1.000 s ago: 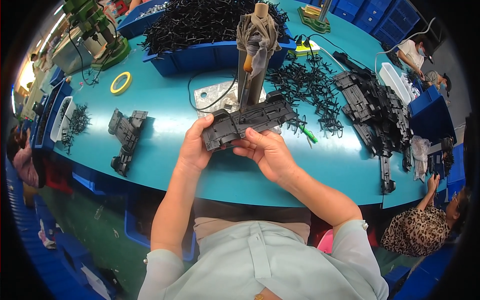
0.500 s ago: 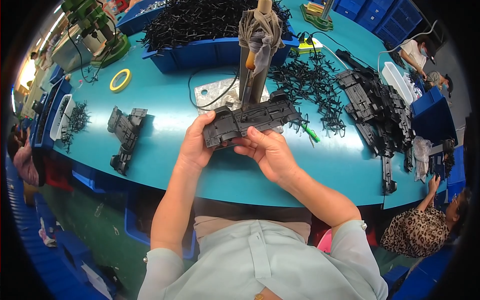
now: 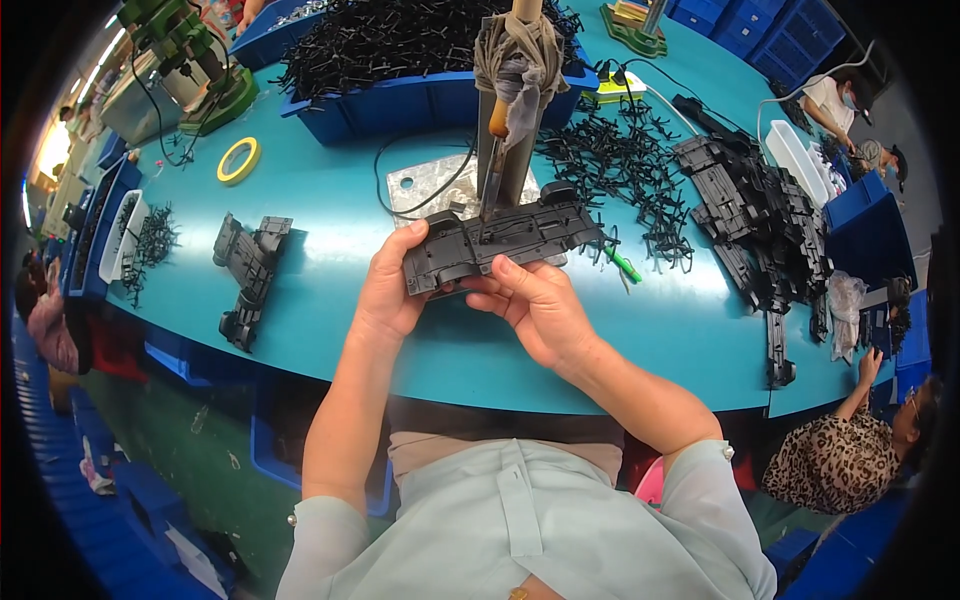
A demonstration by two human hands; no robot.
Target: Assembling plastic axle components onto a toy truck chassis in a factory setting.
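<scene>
Both my hands hold a black plastic toy-car chassis (image 3: 520, 238) over a metal plate (image 3: 436, 182) on the teal table. My left hand (image 3: 392, 285) grips its left end, thumb on top. My right hand (image 3: 540, 310) has its thumb on the near edge, with curled fingers partly hidden beneath. A soldering iron (image 3: 494, 150) with an orange handle points down from a metal post (image 3: 518, 170) wrapped in grey cloth (image 3: 520, 65). Its tip reaches the chassis; whether it touches cannot be made out. To the left lies another chassis (image 3: 252, 275).
A blue bin (image 3: 400, 108) heaped with black plastic pieces stands behind. More loose black pieces (image 3: 620, 150), a green-handled tool (image 3: 624, 263) and stacked chassis (image 3: 750, 210) lie to the right. Yellow tape (image 3: 239, 160) sits left. A co-worker (image 3: 845, 450) is at the right.
Almost nothing differs. The chassis in my hands has shifted very slightly to the left, and both hands keep the same grip.
</scene>
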